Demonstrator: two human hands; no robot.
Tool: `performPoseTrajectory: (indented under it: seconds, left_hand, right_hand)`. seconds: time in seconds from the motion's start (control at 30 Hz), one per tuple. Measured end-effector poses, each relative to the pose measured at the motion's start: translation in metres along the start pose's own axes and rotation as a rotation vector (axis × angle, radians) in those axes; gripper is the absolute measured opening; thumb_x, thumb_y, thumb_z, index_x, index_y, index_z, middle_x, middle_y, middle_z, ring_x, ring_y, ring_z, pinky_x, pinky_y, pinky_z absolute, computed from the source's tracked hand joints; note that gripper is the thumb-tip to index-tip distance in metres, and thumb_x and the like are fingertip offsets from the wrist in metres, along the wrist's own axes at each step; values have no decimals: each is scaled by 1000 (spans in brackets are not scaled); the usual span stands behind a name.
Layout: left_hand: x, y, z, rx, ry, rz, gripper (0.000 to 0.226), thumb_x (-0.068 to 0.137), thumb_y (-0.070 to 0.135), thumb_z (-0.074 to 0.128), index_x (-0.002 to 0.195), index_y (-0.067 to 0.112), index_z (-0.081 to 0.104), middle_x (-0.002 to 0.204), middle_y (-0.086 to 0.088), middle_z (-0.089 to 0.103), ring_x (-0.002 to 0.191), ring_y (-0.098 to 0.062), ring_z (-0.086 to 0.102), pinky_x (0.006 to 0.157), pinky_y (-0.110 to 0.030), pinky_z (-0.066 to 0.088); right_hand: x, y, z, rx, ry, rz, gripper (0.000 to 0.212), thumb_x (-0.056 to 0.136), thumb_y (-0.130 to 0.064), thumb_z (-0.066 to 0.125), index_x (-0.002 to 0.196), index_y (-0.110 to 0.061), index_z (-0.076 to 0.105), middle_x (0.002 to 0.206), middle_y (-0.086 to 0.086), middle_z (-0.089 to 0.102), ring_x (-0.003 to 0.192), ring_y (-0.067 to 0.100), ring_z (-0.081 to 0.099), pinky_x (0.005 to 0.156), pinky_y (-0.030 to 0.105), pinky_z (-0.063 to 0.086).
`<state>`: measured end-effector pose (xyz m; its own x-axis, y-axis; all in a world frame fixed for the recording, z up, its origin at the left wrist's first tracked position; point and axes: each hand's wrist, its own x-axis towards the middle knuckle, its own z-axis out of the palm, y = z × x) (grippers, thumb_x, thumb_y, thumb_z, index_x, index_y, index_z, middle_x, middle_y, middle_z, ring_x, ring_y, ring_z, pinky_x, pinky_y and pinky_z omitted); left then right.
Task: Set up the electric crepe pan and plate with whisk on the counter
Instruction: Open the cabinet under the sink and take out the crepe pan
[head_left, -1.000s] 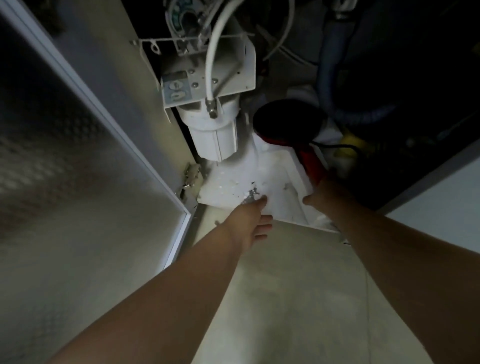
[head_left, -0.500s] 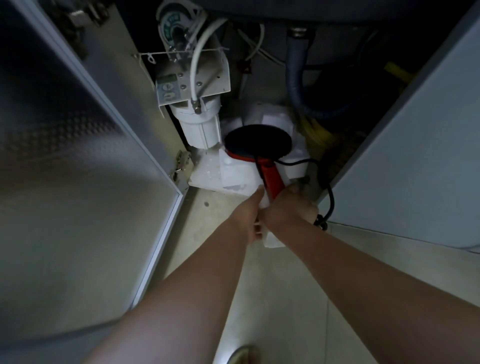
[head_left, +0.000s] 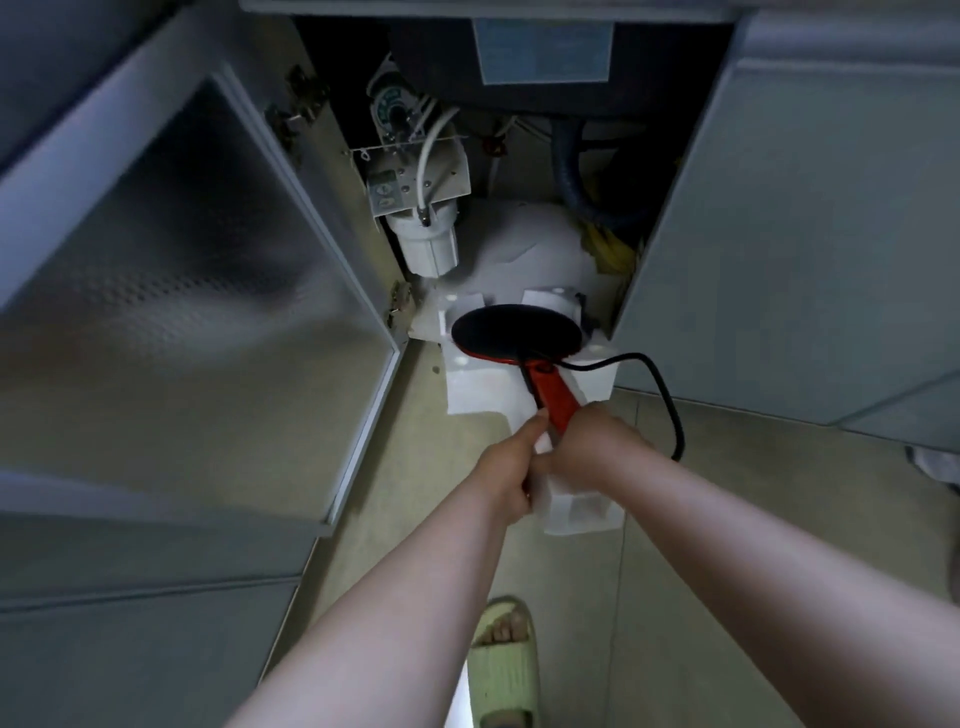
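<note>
The electric crepe pan (head_left: 516, 332) has a round black plate and a red handle (head_left: 557, 399). It lies in a white foam packing tray (head_left: 470, 387), half out of the open under-sink cabinet, above the floor. My right hand (head_left: 597, 447) grips the near end of the red handle. My left hand (head_left: 511, 470) is closed on the foam tray's near end, right beside the handle. A black power cord (head_left: 662, 387) loops from the pan to the right. No plate or whisk is visible.
An open cabinet door with a frosted panel (head_left: 208, 291) stands on the left, another door (head_left: 779, 234) on the right. Inside hang a white water filter (head_left: 426, 244), hoses and a dark drain pipe (head_left: 569, 182). My foot in a green slipper (head_left: 504, 665) stands on the tiled floor.
The pan and its foam tray have come out of the cabinet toward me. My right hand has stayed on the handle, and my left hand has moved from the foam's front edge to beside it.
</note>
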<state>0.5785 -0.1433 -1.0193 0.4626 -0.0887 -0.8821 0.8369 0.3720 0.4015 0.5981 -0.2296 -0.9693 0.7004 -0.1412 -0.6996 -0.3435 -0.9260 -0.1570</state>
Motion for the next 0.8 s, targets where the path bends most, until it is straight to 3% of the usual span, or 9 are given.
performPoseTrajectory:
  seconds: [0.1, 0.17, 0.27, 0.4, 0.47, 0.53, 0.67, 0.8]
  left_hand:
    - [-29, -14, -8, 50, 24, 66, 50, 86, 49, 64, 117, 9, 67, 112, -15, 72, 86, -26, 71, 68, -33, 60]
    - [-48, -20, -18, 59, 13, 109, 49, 87, 47, 64, 116, 8, 67, 112, -17, 73, 96, -31, 71, 86, -42, 58]
    - [-76, -26, -28, 103, -3, 146, 66, 80, 57, 68, 122, 7, 64, 113, -16, 73, 107, -33, 69, 101, -49, 50]
    - [-115, -38, -26, 131, -63, 161, 68, 83, 58, 62, 126, 5, 63, 119, -18, 70, 112, -33, 67, 105, -50, 46]
    - [-134, -41, -28, 178, -50, 168, 75, 74, 62, 66, 126, 7, 63, 117, -16, 71, 111, -33, 67, 104, -51, 47]
    - [-154, -41, -37, 278, -64, 168, 76, 72, 66, 63, 125, 11, 63, 116, -14, 72, 112, -31, 67, 104, -49, 47]
    - [-185, -45, -55, 382, -54, 170, 63, 89, 61, 52, 123, 9, 64, 118, -15, 71, 113, -33, 66, 103, -48, 48]
    - [-222, -51, -70, 387, -93, 187, 61, 90, 58, 52, 122, 8, 65, 117, -14, 72, 113, -31, 66, 103, -47, 49]
  right_hand:
    - [-34, 12, -16, 80, -162, -124, 60, 65, -51, 72, 106, -9, 56, 85, 4, 61, 73, 21, 62, 65, 27, 51]
    - [-61, 18, -35, 347, -326, -111, 53, 78, -54, 67, 102, -7, 57, 80, 7, 59, 68, 20, 58, 58, 27, 46]
    - [-77, 23, -51, 661, -401, -11, 62, 83, -65, 55, 106, -7, 53, 89, 10, 61, 80, 24, 59, 72, 32, 44]
    - [-98, 27, -46, 770, -507, -5, 64, 75, -69, 60, 96, -9, 60, 91, 5, 65, 101, 22, 60, 98, 34, 39]
    - [-110, 28, -40, 807, -534, -22, 62, 70, -68, 66, 91, -10, 64, 91, 8, 70, 94, 25, 65, 101, 39, 45]
    - [-129, 26, -34, 830, -538, -31, 54, 73, -62, 68, 88, -9, 65, 84, 9, 70, 82, 25, 66, 91, 39, 50]
    - [-166, 22, -22, 949, -487, -87, 40, 82, -45, 68, 92, -7, 62, 78, 8, 67, 70, 22, 64, 68, 32, 51]
    - [-205, 18, -7, 1008, -421, -118, 34, 82, -42, 68, 88, -9, 62, 76, 8, 67, 67, 21, 63, 65, 29, 50]
